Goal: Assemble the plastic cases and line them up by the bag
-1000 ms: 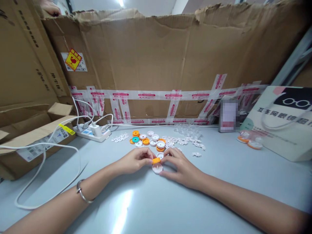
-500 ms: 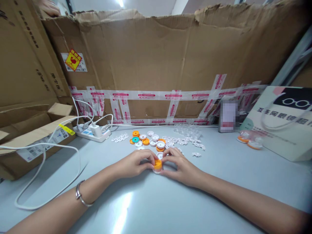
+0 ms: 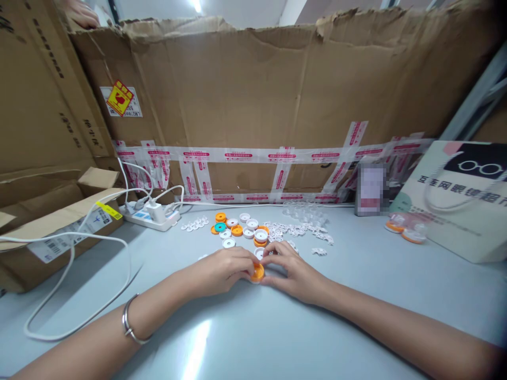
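Observation:
An orange round part (image 3: 257, 272) with a white rim under it sits on the table at the centre front. My left hand (image 3: 227, 269) grips its left side, with the fingertips partly hidden behind it. From the right, my right hand (image 3: 295, 272) holds the same part between thumb and fingers. Just behind stands a white ring (image 3: 260, 253). Further back lie several white and orange round parts, a teal disc (image 3: 219, 227) and a pile of small white perforated pieces (image 3: 293, 229).
Clear domed pieces (image 3: 304, 211) lie behind the pile. On the left are a power strip (image 3: 158, 219), white cables and an open carton (image 3: 59, 216). A paper bag (image 3: 455, 211) stands right. Another person's hand (image 3: 81, 13) shows top left.
The orange part sits lower and its open top now faces more toward me. My left hand has shifted slightly down, uncovering a white ring behind it.

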Demonstrator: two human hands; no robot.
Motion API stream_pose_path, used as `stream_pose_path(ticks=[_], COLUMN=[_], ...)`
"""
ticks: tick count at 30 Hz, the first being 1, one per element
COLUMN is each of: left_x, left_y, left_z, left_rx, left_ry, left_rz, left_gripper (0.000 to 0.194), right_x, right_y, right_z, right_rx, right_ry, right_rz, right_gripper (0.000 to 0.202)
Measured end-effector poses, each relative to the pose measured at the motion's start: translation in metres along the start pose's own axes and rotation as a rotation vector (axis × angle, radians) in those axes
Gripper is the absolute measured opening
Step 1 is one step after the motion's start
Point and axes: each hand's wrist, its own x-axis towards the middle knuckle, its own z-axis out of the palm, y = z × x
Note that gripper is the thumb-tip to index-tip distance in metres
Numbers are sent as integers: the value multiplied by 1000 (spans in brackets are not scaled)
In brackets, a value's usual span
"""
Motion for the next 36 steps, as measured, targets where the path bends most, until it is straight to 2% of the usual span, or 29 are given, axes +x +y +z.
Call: stream_pose_path(ticks=[7, 12, 24, 28, 32, 36], left_x=[3, 2, -4, -4, -4, -6], left_y=[8, 5, 5, 8, 12, 14], left_z=[1, 0, -3, -6, -8, -7], left_rx=[99, 60, 41, 25, -7, -29], left_ry=[-2, -30, -44, -50, -46, -37], left_rz=[-30, 3, -19, -17, -91, -143], left_gripper=[23, 25, 19, 18, 13, 21], right_x=[0, 0, -1, 1, 3, 5], right_y=[2, -1, -3, 1, 8, 9], right_z=[1, -1, -6, -16, -25, -23], right_rx=[-11, 1, 16, 33, 30, 57], right_ry=[17, -4, -9, 86, 223, 248], right_rz=[-27, -14, -28, -28, 17, 29], right_gripper=[22, 21, 25, 20, 13, 11])
